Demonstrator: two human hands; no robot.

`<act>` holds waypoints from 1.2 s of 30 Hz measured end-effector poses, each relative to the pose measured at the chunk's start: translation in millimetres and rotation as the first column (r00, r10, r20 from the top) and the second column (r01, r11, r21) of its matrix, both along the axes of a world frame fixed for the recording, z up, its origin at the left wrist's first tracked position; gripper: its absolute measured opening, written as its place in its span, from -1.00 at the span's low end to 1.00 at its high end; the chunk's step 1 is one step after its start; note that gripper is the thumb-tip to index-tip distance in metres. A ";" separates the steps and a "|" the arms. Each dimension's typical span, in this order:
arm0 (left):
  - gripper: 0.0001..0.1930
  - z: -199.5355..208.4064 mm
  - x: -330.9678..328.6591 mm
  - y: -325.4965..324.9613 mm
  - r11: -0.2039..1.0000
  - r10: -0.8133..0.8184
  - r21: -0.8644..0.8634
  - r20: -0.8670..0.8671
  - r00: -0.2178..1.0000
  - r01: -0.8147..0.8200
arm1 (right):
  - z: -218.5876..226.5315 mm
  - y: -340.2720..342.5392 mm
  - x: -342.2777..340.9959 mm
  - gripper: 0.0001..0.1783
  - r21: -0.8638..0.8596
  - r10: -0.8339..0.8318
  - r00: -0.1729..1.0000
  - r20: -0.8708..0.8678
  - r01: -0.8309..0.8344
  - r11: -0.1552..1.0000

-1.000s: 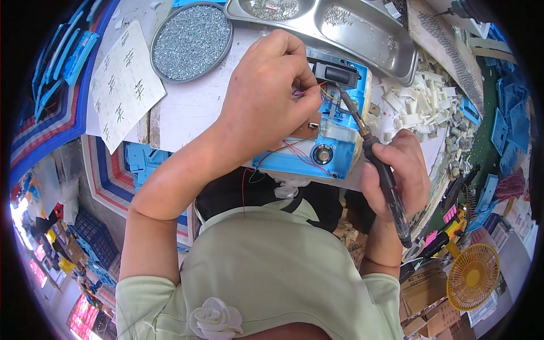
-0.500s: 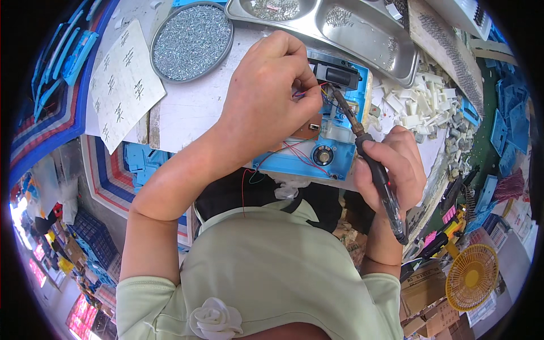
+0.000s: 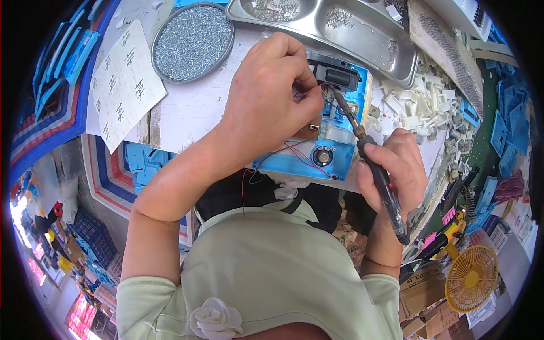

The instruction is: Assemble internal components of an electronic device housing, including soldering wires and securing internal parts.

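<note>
My left hand (image 3: 271,93) is pinched closed on thin coloured wires above a blue plastic casing (image 3: 294,168). Its fingers hide part of the wires. In my right hand (image 3: 403,170) is a black-handled soldering iron (image 3: 377,170), its tip among the wires just beside the left fingertips. Exact contact at the tip is too small to tell. Inside the casing sit a black block (image 3: 338,76) at the far end, a round speaker (image 3: 323,156) at the near end, and a brown circuit board (image 3: 309,131) partly under my left hand. Red wires (image 3: 292,148) loop over the near edge.
A round dish holds small metal pins (image 3: 192,42) at the far left, next to a marked paper sheet (image 3: 122,88). A steel compartment tray (image 3: 362,42) stands behind the casing. White plastic pieces (image 3: 419,105) are heaped to the right. A yellow fan (image 3: 471,277) stands lower right.
The soldering iron and right hand have shifted very slightly, with the tip still near the left fingertips. The left hand keeps its pinch on the wires almost unmoved.
</note>
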State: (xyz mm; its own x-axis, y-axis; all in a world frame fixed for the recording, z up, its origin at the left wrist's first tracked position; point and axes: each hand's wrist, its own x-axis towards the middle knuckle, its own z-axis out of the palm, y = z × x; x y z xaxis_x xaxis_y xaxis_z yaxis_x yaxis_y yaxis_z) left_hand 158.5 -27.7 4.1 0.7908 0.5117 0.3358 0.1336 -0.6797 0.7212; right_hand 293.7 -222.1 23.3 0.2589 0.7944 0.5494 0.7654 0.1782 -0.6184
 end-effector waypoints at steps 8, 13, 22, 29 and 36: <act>-0.87 0.4 -0.1 -1.0 1.000 0.008 -0.011 -0.002 1.000 -0.008 | 0.5 -1.3 2.4 -0.63 -0.010 0.002 1.000 -0.009 -0.002 1.000; -0.87 1.3 0.1 -1.3 1.000 0.012 0.000 -0.015 1.000 -0.012 | -0.3 -1.3 5.0 -0.63 -0.022 0.006 1.000 0.004 -0.006 1.000; -0.88 1.0 0.7 -1.4 0.999 0.012 0.030 -0.026 1.000 -0.011 | -7.2 0.1 10.0 -0.64 -0.015 0.018 1.000 0.008 -0.018 1.000; -0.89 -1.2 -0.2 -6.8 0.998 0.055 0.011 -0.025 0.998 -0.055 | -9.5 3.5 10.1 -0.65 -0.012 0.025 1.000 -0.009 -0.025 1.000; -0.89 -2.1 -0.4 -7.1 0.998 0.061 0.004 -0.008 0.998 -0.061 | -7.8 6.4 11.1 -0.67 0.000 0.033 0.999 -0.009 -0.033 0.999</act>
State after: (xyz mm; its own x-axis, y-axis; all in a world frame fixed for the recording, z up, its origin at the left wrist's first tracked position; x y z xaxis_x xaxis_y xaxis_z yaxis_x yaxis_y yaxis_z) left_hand 158.1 -34.7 2.0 0.7610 0.5575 0.3318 0.1805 -0.6732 0.7171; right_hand 304.8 -215.7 15.5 0.2381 0.8026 0.5470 0.7534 0.2028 -0.6255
